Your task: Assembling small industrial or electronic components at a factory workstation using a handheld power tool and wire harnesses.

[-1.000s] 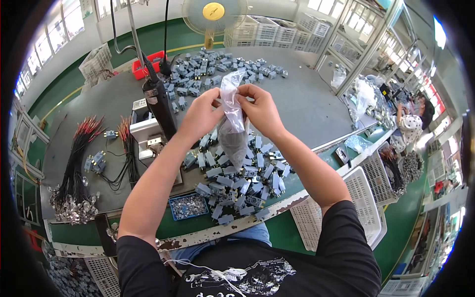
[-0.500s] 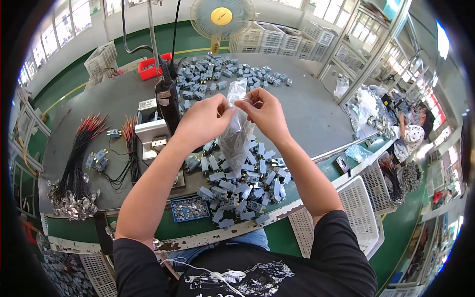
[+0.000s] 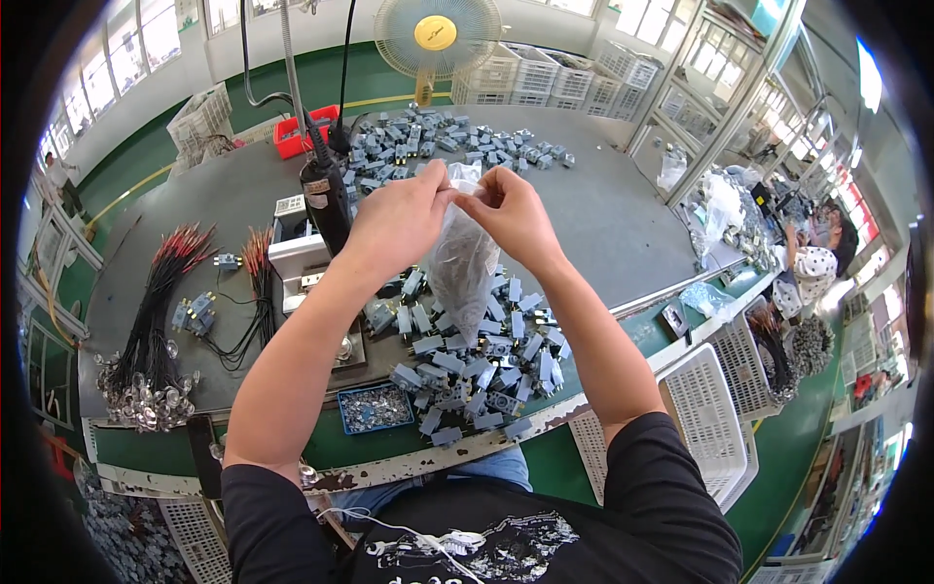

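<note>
bag (image 3: 464, 271) over the nearer block pile (image 3: 479, 373); tray (image 3: 343, 415) left, 2 wire bundles (image 3: 146, 326) farther left, fan (image 3: 435, 33) behind table (image 3: 603, 219).

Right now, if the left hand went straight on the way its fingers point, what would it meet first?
Beyond the clear plastic bag it pinches, the left hand would probably meet the right hand first; any gap between them is hard to judge.
</note>
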Demonstrator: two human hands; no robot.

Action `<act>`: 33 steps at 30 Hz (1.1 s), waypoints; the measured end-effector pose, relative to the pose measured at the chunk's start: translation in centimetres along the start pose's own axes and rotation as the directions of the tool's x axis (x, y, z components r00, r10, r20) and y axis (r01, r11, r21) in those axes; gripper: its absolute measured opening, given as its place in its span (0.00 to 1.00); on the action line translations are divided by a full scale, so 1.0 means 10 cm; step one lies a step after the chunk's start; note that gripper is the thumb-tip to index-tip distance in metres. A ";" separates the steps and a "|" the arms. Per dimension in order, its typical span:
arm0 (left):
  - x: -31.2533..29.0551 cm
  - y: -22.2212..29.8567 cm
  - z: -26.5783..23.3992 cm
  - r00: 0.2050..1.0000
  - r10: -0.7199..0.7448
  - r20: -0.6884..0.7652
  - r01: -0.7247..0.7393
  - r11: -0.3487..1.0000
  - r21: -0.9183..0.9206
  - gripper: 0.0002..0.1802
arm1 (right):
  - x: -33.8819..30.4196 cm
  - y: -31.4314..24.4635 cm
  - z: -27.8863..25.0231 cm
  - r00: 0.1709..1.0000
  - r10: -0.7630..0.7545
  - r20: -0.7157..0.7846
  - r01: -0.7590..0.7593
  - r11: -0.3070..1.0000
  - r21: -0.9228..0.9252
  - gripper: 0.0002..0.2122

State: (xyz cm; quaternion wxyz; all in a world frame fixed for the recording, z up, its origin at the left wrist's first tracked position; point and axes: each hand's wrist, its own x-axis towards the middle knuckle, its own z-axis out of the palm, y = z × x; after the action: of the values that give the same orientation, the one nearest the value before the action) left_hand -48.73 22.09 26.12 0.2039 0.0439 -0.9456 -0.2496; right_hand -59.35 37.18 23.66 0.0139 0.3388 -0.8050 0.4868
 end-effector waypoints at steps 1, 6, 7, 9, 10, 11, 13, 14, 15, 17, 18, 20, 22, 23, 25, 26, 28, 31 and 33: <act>-0.01 -0.02 0.03 1.000 0.019 -0.023 -0.018 0.999 0.037 0.11 | -0.01 -0.02 0.05 1.000 0.001 -0.021 0.000 1.000 0.025 0.17; -0.10 0.17 0.22 0.989 0.135 -0.058 -0.136 0.990 -0.021 0.12 | 0.17 0.23 0.12 0.968 -0.064 -0.241 0.031 0.990 -0.136 0.11; -0.10 0.22 0.24 0.979 0.199 -0.046 -0.199 0.980 0.006 0.12 | 0.18 0.26 0.10 0.968 -0.064 -0.243 0.031 0.990 -0.137 0.11; -0.07 0.17 0.18 0.980 0.200 -0.014 -0.199 0.979 0.035 0.08 | 0.13 0.21 0.07 0.952 -0.102 -0.287 0.040 0.976 -0.215 0.13; -0.03 0.08 0.10 0.967 0.234 -0.097 -0.232 0.972 0.024 0.07 | 0.09 0.01 -0.02 0.970 -0.068 -0.234 0.015 0.975 -0.221 0.17; 0.03 0.00 0.04 0.947 0.266 -0.181 -0.267 0.963 0.014 0.06 | 0.11 -0.02 -0.07 0.970 -0.074 -0.233 0.021 0.975 -0.221 0.17; 0.13 -0.01 -0.02 0.935 0.305 -0.178 -0.309 0.951 0.006 0.04 | 0.14 -0.02 -0.24 0.703 -0.698 -0.134 0.478 0.604 -0.638 0.18; 0.19 0.01 -0.04 0.917 0.344 -0.201 -0.337 0.939 0.073 0.03 | 0.15 -0.02 -0.30 0.782 -0.623 -0.007 0.510 0.647 -0.567 0.19; 0.22 0.03 -0.05 0.897 0.384 -0.218 -0.362 0.922 0.138 0.04 | 0.14 -0.07 -0.36 0.781 -0.624 -0.006 0.510 0.645 -0.569 0.19; 0.29 0.03 -0.06 0.880 0.410 -0.241 -0.382 0.911 0.156 0.04 | 0.16 -0.26 -0.46 0.861 -0.490 0.138 0.494 0.736 -0.464 0.15; 0.33 0.03 -0.05 0.862 0.435 -0.259 -0.402 0.899 0.171 0.04 | 0.17 -0.29 -0.50 0.859 -0.492 0.141 0.496 0.733 -0.466 0.15; 0.43 0.00 -0.02 0.830 0.468 -0.305 -0.437 0.884 0.166 0.04 | 0.25 -0.34 -0.59 0.936 -0.283 0.211 0.345 0.859 -0.378 0.10; 0.49 0.01 -0.01 0.795 0.500 -0.343 -0.475 0.865 0.161 0.05 | 0.31 -0.36 -0.65 0.955 -0.248 0.164 0.291 0.893 -0.343 0.09; 0.51 0.02 0.01 0.718 0.540 -0.439 -0.492 0.840 0.229 0.06 | 0.33 -0.37 -0.66 0.970 -0.210 0.120 0.237 0.923 -0.304 0.10; 0.51 0.11 0.06 0.621 0.581 -0.525 -0.508 0.809 0.295 0.07 | 0.34 -0.40 -0.71 0.984 -0.160 0.072 0.174 0.945 -0.278 0.12; 0.42 0.15 0.12 0.637 0.541 -0.550 -0.460 0.839 0.292 0.09 | 0.35 -0.41 -0.73 0.994 -0.082 0.070 0.096 0.967 -0.236 0.13; 0.26 0.21 0.23 0.652 0.499 -0.571 -0.410 0.865 0.288 0.12 | 0.36 -0.37 -0.70 0.997 0.000 0.072 0.014 0.982 -0.191 0.14; 0.15 0.25 0.31 1.000 -0.027 0.008 0.028 0.987 -0.157 0.27 | 0.36 -0.27 -0.65 0.994 0.055 0.095 -0.037 0.982 -0.185 0.15; 0.24 0.19 0.34 0.990 -0.060 0.131 0.098 0.945 -0.311 0.34 | 0.36 -0.24 -0.65 0.996 0.039 0.075 -0.025 0.983 -0.180 0.15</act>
State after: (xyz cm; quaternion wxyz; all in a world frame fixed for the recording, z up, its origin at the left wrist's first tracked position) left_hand -52.31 24.88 25.21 0.1410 0.0336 -0.9012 -0.4084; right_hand -62.76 39.66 30.23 0.0049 0.3419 -0.8507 0.3993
